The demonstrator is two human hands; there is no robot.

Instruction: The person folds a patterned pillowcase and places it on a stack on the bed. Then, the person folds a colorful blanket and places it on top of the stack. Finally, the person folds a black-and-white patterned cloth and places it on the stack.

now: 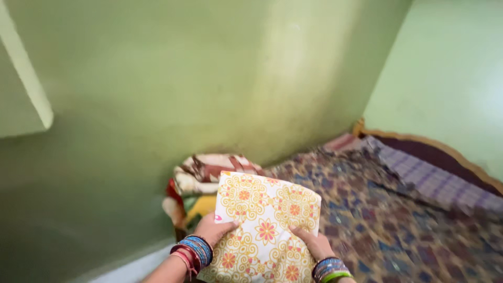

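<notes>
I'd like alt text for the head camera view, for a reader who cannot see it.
Two bangled hands, left hand and right hand, hold a folded cream cloth with orange flower print over a bed with a dark patterned cover. Folded blankets are piled against the green wall.

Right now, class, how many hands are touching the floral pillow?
2. The left hand grips the floral pillow's left edge; the right hand holds its lower right side. Fingers behind the pillow are hidden.

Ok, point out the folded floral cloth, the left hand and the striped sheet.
folded floral cloth (264, 230), head view, its middle flower.
left hand (214, 229), head view, back of hand.
striped sheet (435, 181), head view, its flat middle.
</notes>
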